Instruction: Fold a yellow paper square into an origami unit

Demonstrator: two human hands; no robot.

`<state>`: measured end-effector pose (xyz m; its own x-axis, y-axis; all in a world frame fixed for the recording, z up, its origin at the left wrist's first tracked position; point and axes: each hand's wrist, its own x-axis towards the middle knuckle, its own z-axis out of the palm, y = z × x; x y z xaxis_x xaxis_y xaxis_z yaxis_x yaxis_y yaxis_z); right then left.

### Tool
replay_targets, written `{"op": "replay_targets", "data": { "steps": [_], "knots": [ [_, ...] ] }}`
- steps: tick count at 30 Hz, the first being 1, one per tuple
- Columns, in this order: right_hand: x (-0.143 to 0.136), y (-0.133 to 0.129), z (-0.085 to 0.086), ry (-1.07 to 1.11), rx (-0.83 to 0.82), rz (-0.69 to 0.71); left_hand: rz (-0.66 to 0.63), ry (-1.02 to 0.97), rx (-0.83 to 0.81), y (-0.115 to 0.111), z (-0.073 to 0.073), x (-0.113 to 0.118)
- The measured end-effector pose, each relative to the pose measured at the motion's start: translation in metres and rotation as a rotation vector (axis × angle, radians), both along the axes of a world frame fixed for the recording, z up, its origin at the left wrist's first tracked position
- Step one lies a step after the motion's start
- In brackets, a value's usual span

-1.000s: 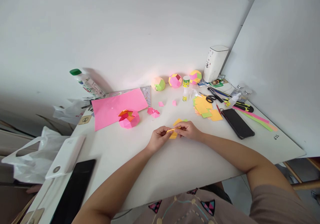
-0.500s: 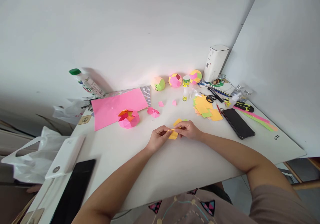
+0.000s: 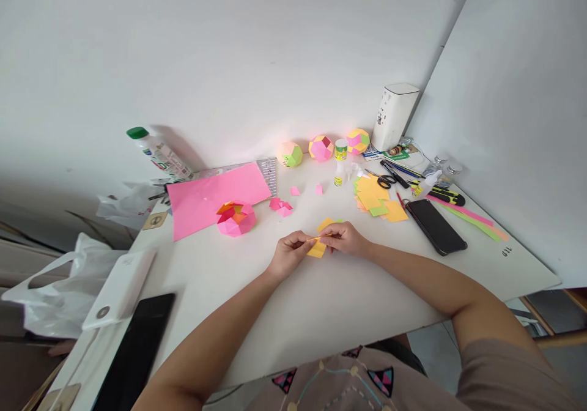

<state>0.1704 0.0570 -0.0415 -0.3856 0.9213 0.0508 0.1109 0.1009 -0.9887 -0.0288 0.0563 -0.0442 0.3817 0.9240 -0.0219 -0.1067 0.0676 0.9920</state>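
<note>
My left hand (image 3: 292, 253) and my right hand (image 3: 345, 240) meet over the middle of the white table (image 3: 257, 288). Both pinch a small piece of yellow-orange paper (image 3: 316, 250), whose lower part hangs below the fingertips. Just behind the hands lie an orange slip (image 3: 325, 223) and a bit of green paper. To the left sits a pink faceted paper shape (image 3: 236, 218), open at the top with orange inside. Folded pink pieces (image 3: 281, 207) are beside it, and two small pink slips (image 3: 295, 191) lie farther back.
Three paper balls (image 3: 321, 148) stand by the wall with glue bottles (image 3: 340, 149). Yellow and green papers (image 3: 373, 194), scissors (image 3: 386, 181) and a black phone (image 3: 437, 226) are at right. A pink sheet (image 3: 215, 194), white bottle (image 3: 160, 154) and black tablet (image 3: 137, 344) are at left.
</note>
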Motion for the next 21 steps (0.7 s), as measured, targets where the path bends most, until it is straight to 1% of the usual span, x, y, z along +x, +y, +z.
{"op": "replay_targets", "data": {
  "steps": [7, 14, 16, 21],
  "knots": [
    [-0.0009, -0.0005, 0.0042, -0.006, -0.014, -0.003, 0.022, 0.028, -0.007, -0.0009, 0.0047, 0.0005],
    [-0.0003, -0.0007, 0.0039, -0.012, -0.021, -0.02, 0.123, 0.075, 0.026, -0.0033, 0.0043, -0.0007],
    [-0.0004, -0.0008, 0.0034, -0.008, -0.023, -0.01, 0.112, 0.093, 0.034, -0.005, 0.0064, 0.0],
    [-0.0016, -0.0016, 0.005, -0.033, -0.011, 0.059, 0.018, 0.148, 0.012, -0.0075, 0.0101, 0.0047]
  ]
}}
